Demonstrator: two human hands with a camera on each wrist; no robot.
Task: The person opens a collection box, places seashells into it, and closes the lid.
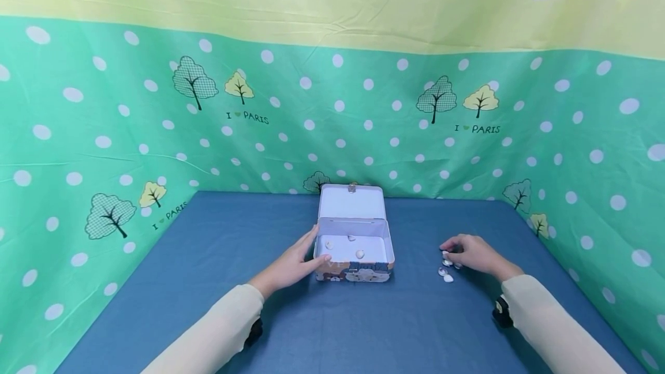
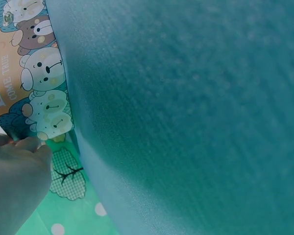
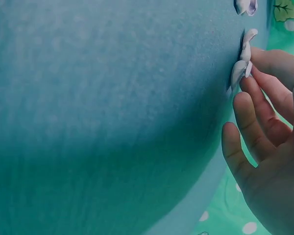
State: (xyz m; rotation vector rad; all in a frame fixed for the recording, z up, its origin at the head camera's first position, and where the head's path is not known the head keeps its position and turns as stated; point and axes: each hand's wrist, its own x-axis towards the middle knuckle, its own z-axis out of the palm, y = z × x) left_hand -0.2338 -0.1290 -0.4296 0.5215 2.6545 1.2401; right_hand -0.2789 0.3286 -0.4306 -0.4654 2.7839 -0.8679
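Note:
A hinged tin box (image 1: 354, 270) with bears printed on its front stands with its lid (image 1: 351, 203) raised. Inside it lie a few small seashells (image 1: 360, 254). My left hand (image 1: 291, 264) holds the box's left front corner, thumb at the front rim and fingers along the side; in the left wrist view, knuckles (image 2: 27, 147) show beside the printed bears. To the right, my right hand (image 1: 475, 254) is over a small group of seashells (image 1: 448, 277). In the right wrist view, its thumb and forefinger close about a whitish seashell (image 3: 239, 73), while the other fingers are extended.
A blue cloth (image 1: 353, 328) covers the table. Behind it and at both sides hangs a green and yellow curtain (image 1: 337, 108) with dots and trees. The raised lid stands close to the back curtain. More shells (image 3: 246, 6) lie beyond the right fingers.

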